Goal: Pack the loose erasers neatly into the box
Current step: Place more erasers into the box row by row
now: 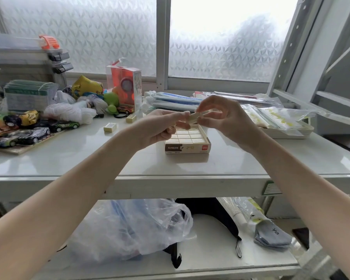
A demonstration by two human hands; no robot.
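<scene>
Both hands pinch one small cream rectangular eraser (194, 116) above the open cardboard eraser box (188, 141), left hand (163, 126) and right hand (223, 118) at opposite ends; likely light, firm, slightly grippy, best held by its short ends.

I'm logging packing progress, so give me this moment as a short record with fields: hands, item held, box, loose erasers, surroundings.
hands: left hand and right hand raised together above the box, both pinching one item
item held: held eraser, pale, between the fingertips of both hands
box: eraser box open on the white table, rows of erasers filling its visible part
loose erasers: near loose eraser and far loose eraser on the table, left of the box
surroundings: toy cars on the far left
</scene>
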